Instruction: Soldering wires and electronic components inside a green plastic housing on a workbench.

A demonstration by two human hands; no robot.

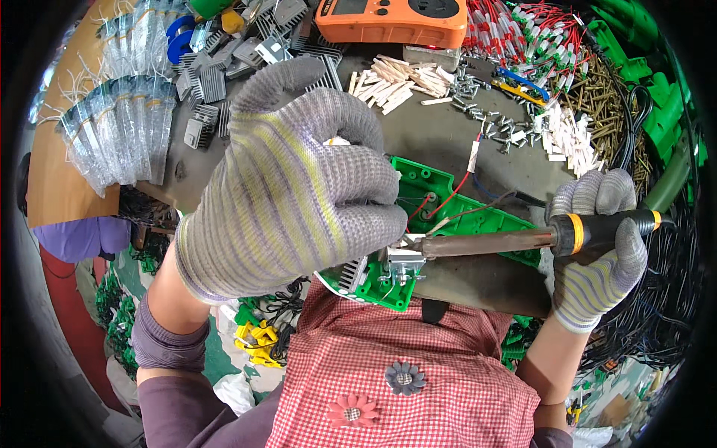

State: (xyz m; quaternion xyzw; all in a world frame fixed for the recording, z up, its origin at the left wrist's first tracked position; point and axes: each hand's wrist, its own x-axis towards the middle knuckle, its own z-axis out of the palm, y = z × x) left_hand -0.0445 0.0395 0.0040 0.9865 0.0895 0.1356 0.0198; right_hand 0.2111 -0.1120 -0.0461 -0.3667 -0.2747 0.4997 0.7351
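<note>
My right hand (597,280), in a striped grey glove, is wrapped round the black handle of a soldering iron (485,243). The iron lies almost level, its tip pointing left at a small metal bracket (405,266) in a green plastic housing half (422,178). A finned heat sink (351,275) sits at the housing's near left end. Red wire (452,196) rises from the housing to a white sleeve (473,155). Just above the iron's tip, my gloved left hand (287,187) is closed with curled fingers; what they hold is hidden.
An orange meter (392,22) stands at the back. Around it lie loose heat sinks (209,78), white sleeves (392,81), screws (497,116) and brass-coloured pieces (609,104). Bagged parts (123,127) cover the left side. Black cables (650,306) are heaped at the right.
</note>
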